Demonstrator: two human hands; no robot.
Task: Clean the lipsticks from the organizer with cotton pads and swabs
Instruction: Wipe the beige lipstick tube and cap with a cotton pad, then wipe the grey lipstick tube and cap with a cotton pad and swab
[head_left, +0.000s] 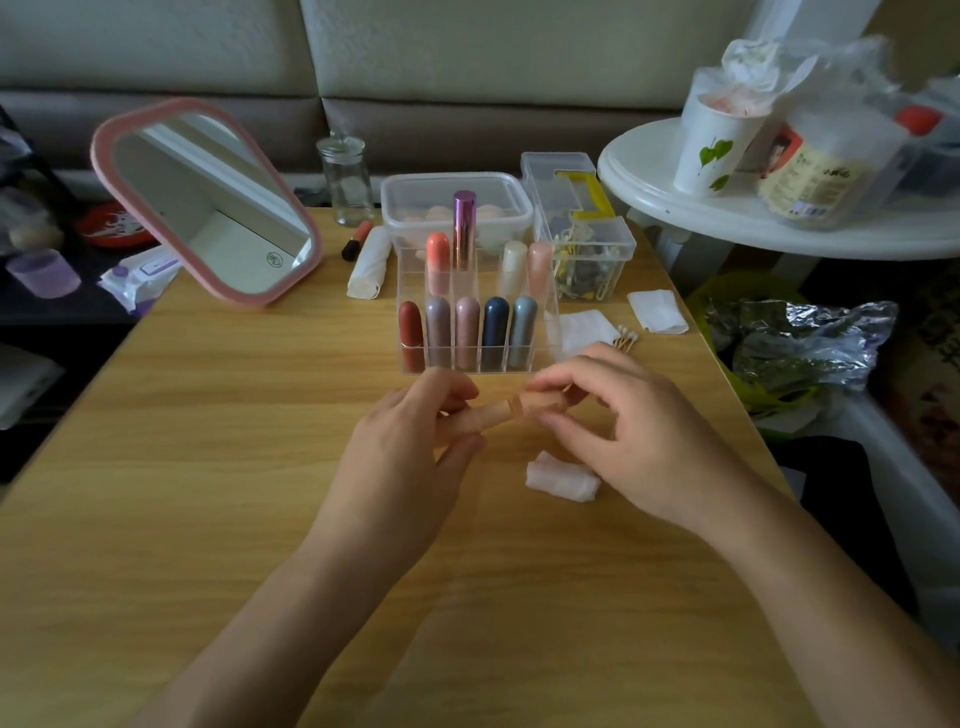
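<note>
left grip (410, 441) and right grip (623, 421) each pinched an end of peach lipstick (519, 406); cotton pad (562, 477) just beside right grip.

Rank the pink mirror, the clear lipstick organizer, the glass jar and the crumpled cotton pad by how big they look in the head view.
1. pink mirror
2. clear lipstick organizer
3. glass jar and crumpled cotton pad: they look about alike, and the jar stands farther back, so I leave them unranked.

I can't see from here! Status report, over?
Both busy: left hand and right hand grip the peach lipstick. It's out of the organizer, just in front. Crumpled cotton pad lies by the right hand, nothing blocking.
</note>
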